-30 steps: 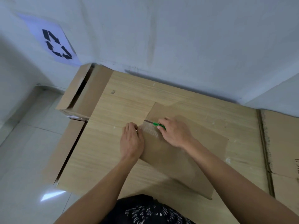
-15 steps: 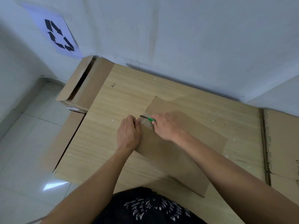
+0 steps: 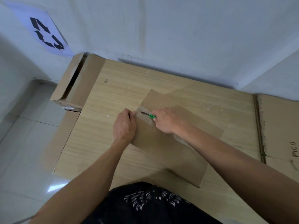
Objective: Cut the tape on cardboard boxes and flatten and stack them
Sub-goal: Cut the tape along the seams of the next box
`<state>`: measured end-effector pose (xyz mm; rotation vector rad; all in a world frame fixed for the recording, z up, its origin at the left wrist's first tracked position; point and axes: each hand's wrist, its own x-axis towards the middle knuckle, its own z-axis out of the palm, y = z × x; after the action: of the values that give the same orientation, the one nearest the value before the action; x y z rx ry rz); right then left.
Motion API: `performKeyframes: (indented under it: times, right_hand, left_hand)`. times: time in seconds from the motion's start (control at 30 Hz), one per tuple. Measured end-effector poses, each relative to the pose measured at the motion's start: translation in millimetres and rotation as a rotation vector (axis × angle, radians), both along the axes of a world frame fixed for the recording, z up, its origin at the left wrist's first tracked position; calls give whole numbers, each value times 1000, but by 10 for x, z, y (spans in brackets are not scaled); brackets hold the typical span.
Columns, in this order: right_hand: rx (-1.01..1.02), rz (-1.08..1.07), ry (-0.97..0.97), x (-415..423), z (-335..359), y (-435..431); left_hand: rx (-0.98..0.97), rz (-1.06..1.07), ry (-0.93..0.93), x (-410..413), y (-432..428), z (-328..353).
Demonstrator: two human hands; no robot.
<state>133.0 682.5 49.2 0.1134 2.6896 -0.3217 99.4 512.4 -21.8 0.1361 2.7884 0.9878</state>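
Note:
A brown cardboard box [image 3: 169, 149] lies on the light wooden table [image 3: 116, 94], its near end raised off the surface. A strip of clear tape [image 3: 145, 119] runs across its left end. My right hand [image 3: 165, 120] grips a green-handled cutter [image 3: 148, 115], whose dark blade lies on the tape and points left. My left hand [image 3: 124, 125] grips the box's left edge, fingers curled over it just beside the blade tip.
An open-topped cardboard box [image 3: 76, 88] stands off the table's far left corner, against the wall under a recycling sign [image 3: 47, 33]. Flattened cardboard marked "PICO" [image 3: 281, 130] lies to the right. White tiled floor [image 3: 24, 143] lies on the left.
The cutter blade has travelled left along the tape towards my left hand. Both hands have stayed on the box's left end; the view has shifted slightly.

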Motion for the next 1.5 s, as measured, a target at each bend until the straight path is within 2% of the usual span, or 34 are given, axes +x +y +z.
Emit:
performKeyframes:
  times: [1.5]
  right_hand:
    - [48,-158,-77,1332,109,458]
  left_hand:
    - [-85,-63,-10,-137,54,-6]
